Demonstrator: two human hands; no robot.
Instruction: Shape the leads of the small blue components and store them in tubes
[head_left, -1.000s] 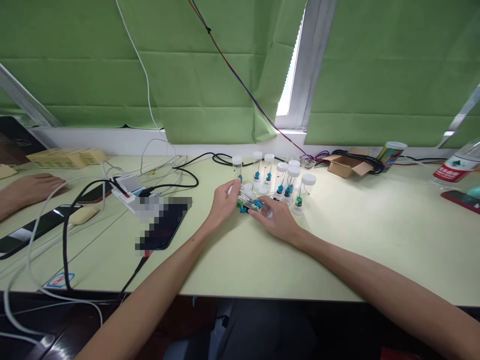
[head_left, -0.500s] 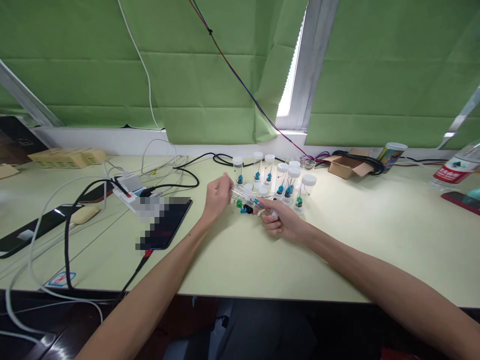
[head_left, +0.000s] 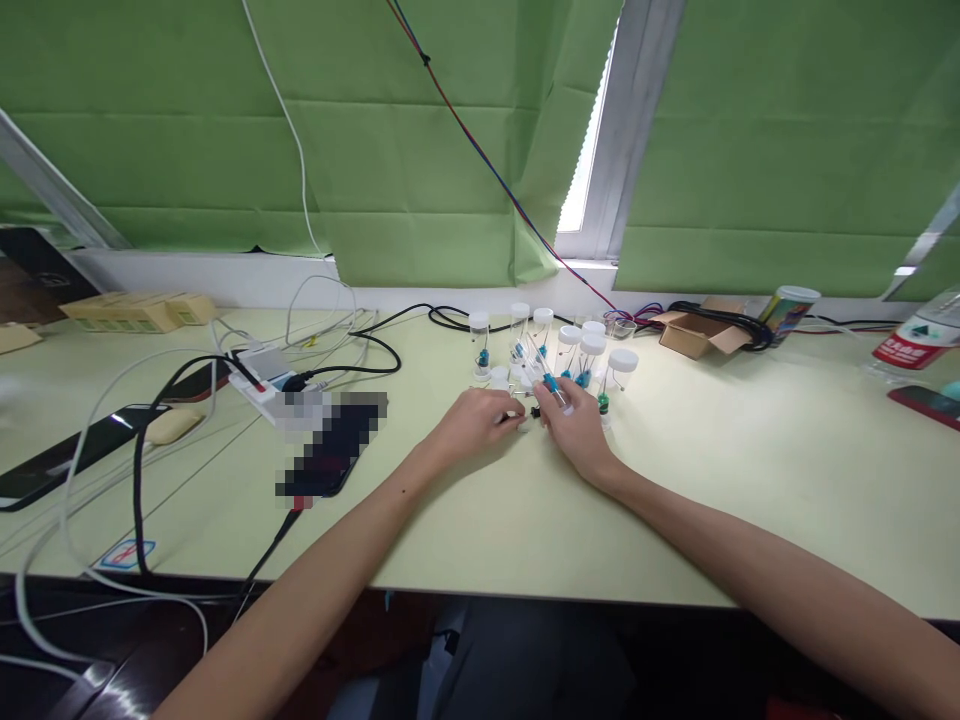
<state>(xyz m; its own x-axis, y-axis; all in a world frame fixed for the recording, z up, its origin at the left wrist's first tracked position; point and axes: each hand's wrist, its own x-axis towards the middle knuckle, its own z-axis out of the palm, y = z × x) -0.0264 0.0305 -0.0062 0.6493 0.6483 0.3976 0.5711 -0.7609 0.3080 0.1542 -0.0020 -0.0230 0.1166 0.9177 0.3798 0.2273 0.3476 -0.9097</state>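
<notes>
My right hand (head_left: 576, 430) is closed around a clear plastic tube (head_left: 546, 372) that tilts away to the upper left, with a blue part showing inside. My left hand (head_left: 486, 418) rests low on the table, fingers curled together; what is between the fingertips, if anything, is hidden. A small black part (head_left: 535, 411) lies between the two hands. Behind them several clear tubes with white caps stand upright, such as one with a blue part (head_left: 480, 345) on the left. Another tube with a green part (head_left: 619, 372) stands right of my right hand.
On the left are a dark phone (head_left: 337, 455), a white power strip (head_left: 274, 392) and tangled cables. An open cardboard box (head_left: 694, 335), a printed canister (head_left: 787, 315) and a water bottle (head_left: 916, 340) stand to the right. The table (head_left: 465, 530) ends just before me.
My left hand has left the end of the clear tube and moved right and down to the table. My right hand has turned the tube more upright. The small parts are now mostly hidden.
</notes>
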